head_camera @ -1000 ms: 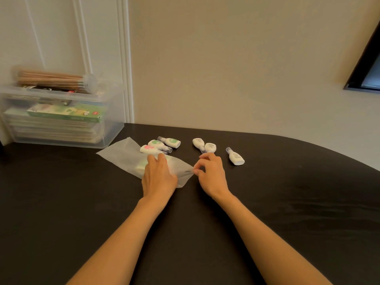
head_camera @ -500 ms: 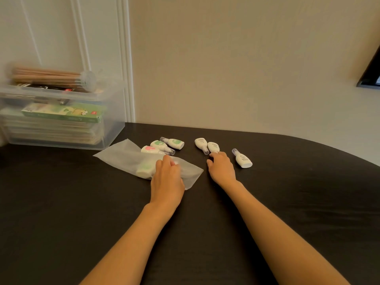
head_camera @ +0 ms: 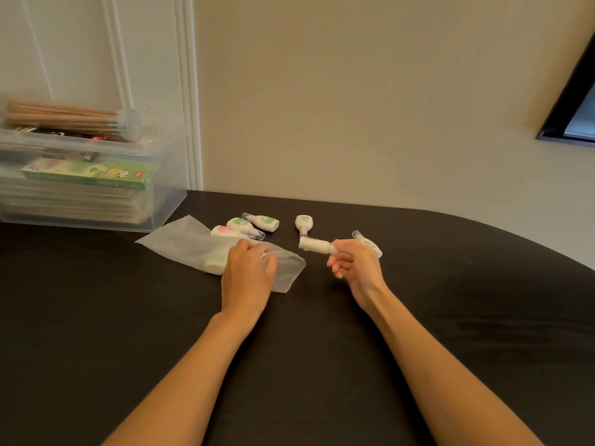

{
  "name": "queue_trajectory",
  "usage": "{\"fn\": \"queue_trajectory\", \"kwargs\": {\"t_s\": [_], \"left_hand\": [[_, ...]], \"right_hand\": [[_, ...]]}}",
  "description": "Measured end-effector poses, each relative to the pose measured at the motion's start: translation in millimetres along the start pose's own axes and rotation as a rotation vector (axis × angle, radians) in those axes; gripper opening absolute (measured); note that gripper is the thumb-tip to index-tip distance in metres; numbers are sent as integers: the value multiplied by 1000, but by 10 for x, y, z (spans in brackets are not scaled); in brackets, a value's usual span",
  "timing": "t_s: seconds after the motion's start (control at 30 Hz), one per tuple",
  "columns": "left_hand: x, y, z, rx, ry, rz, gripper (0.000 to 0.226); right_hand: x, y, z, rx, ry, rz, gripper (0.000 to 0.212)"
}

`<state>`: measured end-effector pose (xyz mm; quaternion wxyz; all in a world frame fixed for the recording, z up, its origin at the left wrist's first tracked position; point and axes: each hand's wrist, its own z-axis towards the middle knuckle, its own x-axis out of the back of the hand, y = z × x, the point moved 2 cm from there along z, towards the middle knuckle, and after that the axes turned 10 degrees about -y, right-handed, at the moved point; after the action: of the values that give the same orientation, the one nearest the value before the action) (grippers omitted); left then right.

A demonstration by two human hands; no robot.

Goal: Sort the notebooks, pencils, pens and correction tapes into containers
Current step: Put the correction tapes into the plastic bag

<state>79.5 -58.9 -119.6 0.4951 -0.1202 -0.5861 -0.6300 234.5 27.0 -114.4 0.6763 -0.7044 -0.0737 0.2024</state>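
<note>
**Centre of frame: a correction tape held above the table, pointing left**

Across the lower frame lies a black table. At upper left stands a clear bin holding stacked notebooks, with a tube of pencils lying across its rim. A frosted pouch lies flat at centre left, one tape inside it. The left hand rests on the pouch, fingers bent and close together; whether they pinch the film is unclear. The right hand, raised, pinches the held correction tape by one end between thumb and curled fingers. Its long axis runs near horizontal, free end toward the pouch; it is white, stubby and motion-blurred. Loose tapes lie beyond the pouch, capped tips pointing various ways.
</note>
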Motion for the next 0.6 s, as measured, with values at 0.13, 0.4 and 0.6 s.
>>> {"fn": "queue_trajectory", "kwargs": {"t_s": [0.13, 0.4, 0.6], "left_hand": [[35, 20, -39, 13, 44, -91, 22], [77, -3, -69, 62, 47, -121, 11], [50, -3, -71, 35, 36, -108, 15]], "right_hand": [[-46, 7, -130, -32, -199, -111, 16], [-311, 109, -162, -1, 40, -257, 9], [-452, 171, -179, 68, -57, -549, 7]]}}
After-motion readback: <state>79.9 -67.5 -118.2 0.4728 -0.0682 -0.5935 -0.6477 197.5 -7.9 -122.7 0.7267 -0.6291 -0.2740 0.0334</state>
